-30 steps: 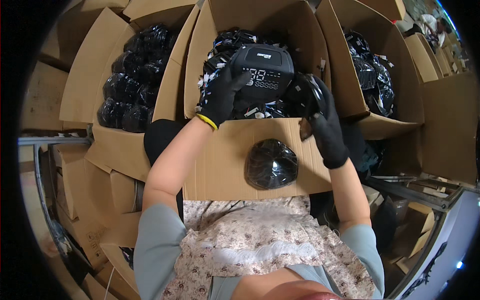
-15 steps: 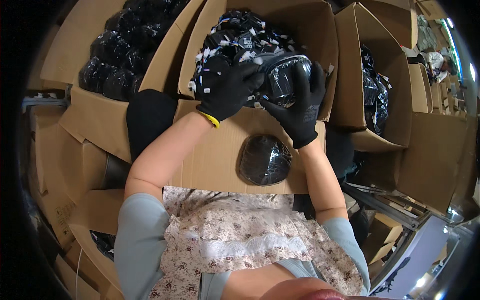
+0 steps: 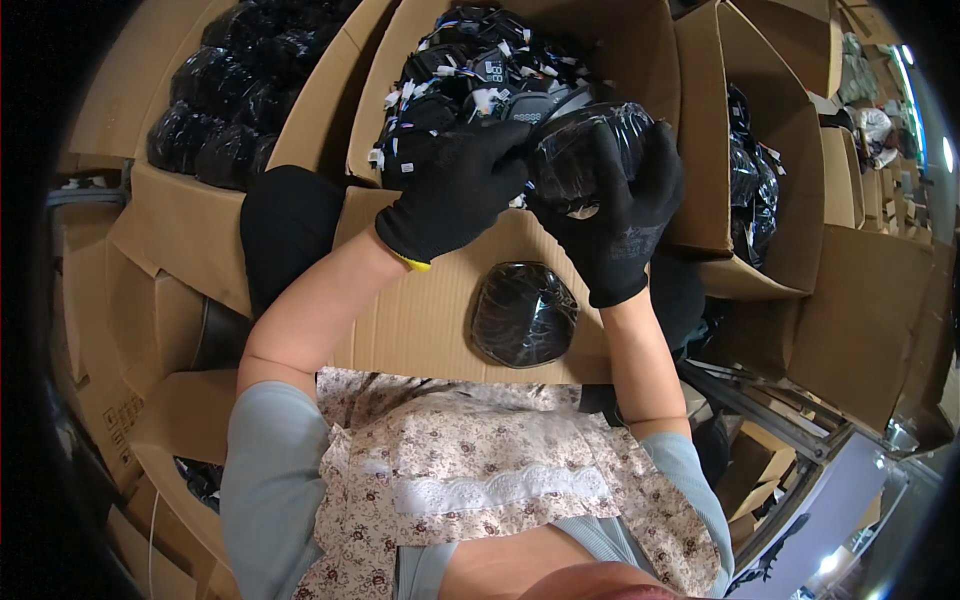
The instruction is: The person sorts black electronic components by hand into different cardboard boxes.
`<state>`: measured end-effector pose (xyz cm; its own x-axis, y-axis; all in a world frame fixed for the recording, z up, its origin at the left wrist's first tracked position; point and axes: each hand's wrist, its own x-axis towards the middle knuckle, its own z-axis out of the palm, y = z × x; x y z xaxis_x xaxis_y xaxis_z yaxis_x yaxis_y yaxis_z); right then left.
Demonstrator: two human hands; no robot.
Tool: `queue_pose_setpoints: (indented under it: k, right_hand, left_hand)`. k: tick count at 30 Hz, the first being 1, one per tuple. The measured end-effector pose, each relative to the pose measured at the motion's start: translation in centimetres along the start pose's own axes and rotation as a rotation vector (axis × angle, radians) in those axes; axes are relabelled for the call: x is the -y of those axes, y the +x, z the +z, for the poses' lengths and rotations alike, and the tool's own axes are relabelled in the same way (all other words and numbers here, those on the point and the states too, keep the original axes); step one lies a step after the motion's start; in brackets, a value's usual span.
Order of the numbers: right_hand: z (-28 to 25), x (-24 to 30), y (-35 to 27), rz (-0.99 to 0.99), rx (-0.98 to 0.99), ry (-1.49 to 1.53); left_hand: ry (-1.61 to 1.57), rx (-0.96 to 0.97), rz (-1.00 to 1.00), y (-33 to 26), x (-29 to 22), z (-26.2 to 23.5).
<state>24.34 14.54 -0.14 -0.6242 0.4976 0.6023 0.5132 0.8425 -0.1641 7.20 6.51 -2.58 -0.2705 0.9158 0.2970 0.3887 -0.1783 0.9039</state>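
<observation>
A black, rounded plastic part wrapped in clear film is held up over the near edge of an open carton. My right hand, in a black glove, grips it from the right with fingers spread across its top and the thumb below. My left hand, gloved alike, has its fingers pressed together at the part's left edge; the exact pinch point is hidden. Below them, a second film-wrapped black part lies on a cardboard flap.
The carton in front holds several black display units with wires and white connectors. A left carton is filled with film-wrapped black parts. Another carton at right holds more wrapped parts. A metal frame stands lower right.
The wrapped part has turned in my right hand, its broad face now showing more. Both hands have shifted slightly, the right one a little rightward. The view has moved slightly.
</observation>
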Motion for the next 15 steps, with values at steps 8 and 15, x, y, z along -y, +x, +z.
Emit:
queue_pose_setpoints:
  k: [8, 15]
  right_hand:
    - [1.3, -0.8, -0.8, 0.032, -0.087, 0.222]
    - [2.1, -2.0, -0.9, 0.128, -0.133, 0.689]
  left_hand:
    - [-0.143, 0.059, -0.005, 0.3, -0.6, -0.1]
    - [-0.113, -0.049, 0.004, 0.6, 0.5, 0.7]
